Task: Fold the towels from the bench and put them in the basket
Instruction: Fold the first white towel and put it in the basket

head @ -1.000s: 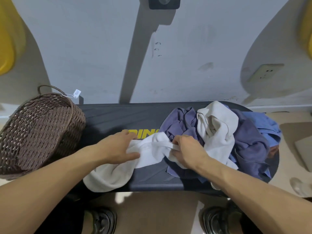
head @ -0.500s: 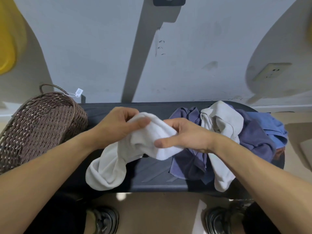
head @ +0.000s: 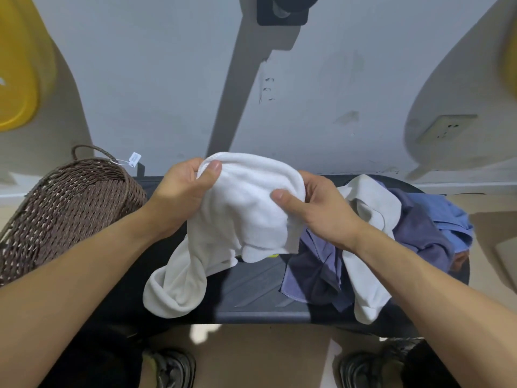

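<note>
A crumpled white towel (head: 237, 219) hangs above the dark bench (head: 251, 292). My left hand (head: 181, 191) pinches its upper left edge, thumb on top. My right hand (head: 316, 211) grips its right edge with the thumb pressed on the cloth. The towel's lower end droops to the bench's front edge. A heap of towels lies on the bench's right half: a cream one (head: 369, 208), a purple one (head: 316, 273) and a light blue one (head: 447, 217). The brown wicker basket (head: 64, 208) stands at the bench's left end, apart from both hands.
A grey wall rises directly behind the bench, with a socket (head: 444, 130) at the right. Yellow objects (head: 16, 71) hang at the left wall edge. A white tag (head: 134, 159) dangles from the basket handle. My shoes (head: 173, 368) stand on the floor below the bench.
Both hands have lifted the white towel up off the bench, from the pile's edge to above the bench's middle, and moved their hold toward its upper edge.
</note>
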Available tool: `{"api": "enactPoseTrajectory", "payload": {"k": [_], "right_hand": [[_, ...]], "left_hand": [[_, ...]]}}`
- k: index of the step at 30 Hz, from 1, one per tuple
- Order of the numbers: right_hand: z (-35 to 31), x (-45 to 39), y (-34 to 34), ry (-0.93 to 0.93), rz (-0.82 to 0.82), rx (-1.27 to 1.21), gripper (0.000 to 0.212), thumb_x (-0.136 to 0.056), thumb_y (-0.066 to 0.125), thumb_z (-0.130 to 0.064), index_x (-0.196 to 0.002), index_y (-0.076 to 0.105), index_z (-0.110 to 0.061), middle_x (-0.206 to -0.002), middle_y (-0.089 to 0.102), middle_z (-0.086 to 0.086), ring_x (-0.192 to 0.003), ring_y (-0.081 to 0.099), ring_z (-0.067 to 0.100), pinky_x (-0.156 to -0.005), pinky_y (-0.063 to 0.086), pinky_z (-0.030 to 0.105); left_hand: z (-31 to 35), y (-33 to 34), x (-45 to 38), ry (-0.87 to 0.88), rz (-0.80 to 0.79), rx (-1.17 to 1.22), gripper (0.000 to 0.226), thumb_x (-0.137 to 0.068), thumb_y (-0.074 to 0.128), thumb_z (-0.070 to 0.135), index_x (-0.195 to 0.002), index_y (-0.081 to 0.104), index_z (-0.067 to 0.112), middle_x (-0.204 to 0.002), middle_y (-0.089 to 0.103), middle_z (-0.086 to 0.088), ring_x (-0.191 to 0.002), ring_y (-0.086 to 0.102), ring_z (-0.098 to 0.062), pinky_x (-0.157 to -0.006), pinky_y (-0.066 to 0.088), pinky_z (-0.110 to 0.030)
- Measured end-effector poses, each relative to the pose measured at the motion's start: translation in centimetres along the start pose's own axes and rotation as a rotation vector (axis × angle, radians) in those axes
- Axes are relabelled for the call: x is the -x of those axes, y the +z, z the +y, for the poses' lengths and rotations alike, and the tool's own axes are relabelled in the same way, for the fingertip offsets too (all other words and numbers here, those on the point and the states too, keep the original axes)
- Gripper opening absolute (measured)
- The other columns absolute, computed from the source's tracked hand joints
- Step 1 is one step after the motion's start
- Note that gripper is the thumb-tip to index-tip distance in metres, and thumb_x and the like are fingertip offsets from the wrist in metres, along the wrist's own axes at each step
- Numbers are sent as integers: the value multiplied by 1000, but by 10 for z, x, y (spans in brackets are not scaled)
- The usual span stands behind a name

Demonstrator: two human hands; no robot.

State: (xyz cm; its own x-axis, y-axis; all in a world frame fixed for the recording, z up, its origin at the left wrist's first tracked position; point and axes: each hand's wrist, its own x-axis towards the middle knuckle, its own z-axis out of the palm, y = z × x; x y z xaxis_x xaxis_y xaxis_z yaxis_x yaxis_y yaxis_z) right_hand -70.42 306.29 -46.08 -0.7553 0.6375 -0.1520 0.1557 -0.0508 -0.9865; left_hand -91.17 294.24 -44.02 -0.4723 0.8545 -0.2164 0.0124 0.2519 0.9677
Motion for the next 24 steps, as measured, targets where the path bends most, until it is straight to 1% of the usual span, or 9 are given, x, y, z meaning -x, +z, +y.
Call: {"api": "enactPoseTrajectory", "payload": {"k": [2,4,7,9,12,15,18,21,24], "right_hand": [[1,2,1,16,-7,20,20,-95,66,-21,-107,69,-5,-101,75,14,-88,72,30,-83,57,43],[3,4,0,74,-80,-34,31,-88,74,-24,-103,69,2,-98,71,25,-84,67,28,-81,53,45],[4,7,2,193,-271,-2,47,-72,85,-27,-102,70,6,-107,69,30,-101,69,41,-97,51,57],[7,7,5,219,-306,-8,41,-77,81,-24,-105,71,4,-109,72,23,-105,68,40,-98,51,56],[5,4,5,186,-204,-65,26,-90,70,-15,-110,69,1,-109,73,19,-95,70,28,-92,56,48],[0,0,-2,159,21,72,35,-83,79,-24,-97,70,6,-98,72,26,-80,65,25,-77,55,53],[-6,-3,-7,163,113,153,44,-75,85,-34,-87,69,5,-88,70,28,-71,60,23,-66,51,45],[-11,-4,-14,223,-39,192,33,-73,86,-27,-89,73,-1,-89,74,20,-75,64,24,-75,54,46],[-9,-3,-19,284,-280,389,30,-73,86,-29,-80,73,-3,-72,64,5,-67,53,15,-69,44,30]], "left_hand": [[2,-1,-1,7,42,30,61,-88,59,46,-110,57,-11,-110,64,-34,-90,63,-30,-83,48,-47],[3,-2,-2,13,83,65,61,-89,59,45,-111,56,-12,-104,64,-34,-90,60,-32,-82,46,-46],[6,-5,-2,9,97,109,60,-89,59,44,-112,55,-12,-98,58,-25,-90,55,-31,-82,42,-47],[6,-7,-2,9,96,114,60,-91,58,42,-113,54,-14,-100,57,-24,-92,55,-32,-83,42,-47],[5,-12,-4,12,141,93,52,-99,56,35,-114,55,-15,-106,60,-34,-94,57,-34,-87,46,-51],[6,-18,-6,27,180,80,38,-100,55,30,-102,62,-8,-103,64,-32,-90,61,-32,-85,48,-49],[4,-24,-10,27,212,63,44,-99,58,30,-106,57,-13,-98,59,-24,-88,55,-32,-80,44,-47],[-1,-28,-15,20,269,27,41,-97,60,30,-101,58,-11,-95,56,-20,-86,52,-29,-78,42,-45],[-9,-35,-16,5,336,-54,33,-87,65,38,-90,61,5,-93,61,-20,-85,57,-27,-77,48,-45]]}}
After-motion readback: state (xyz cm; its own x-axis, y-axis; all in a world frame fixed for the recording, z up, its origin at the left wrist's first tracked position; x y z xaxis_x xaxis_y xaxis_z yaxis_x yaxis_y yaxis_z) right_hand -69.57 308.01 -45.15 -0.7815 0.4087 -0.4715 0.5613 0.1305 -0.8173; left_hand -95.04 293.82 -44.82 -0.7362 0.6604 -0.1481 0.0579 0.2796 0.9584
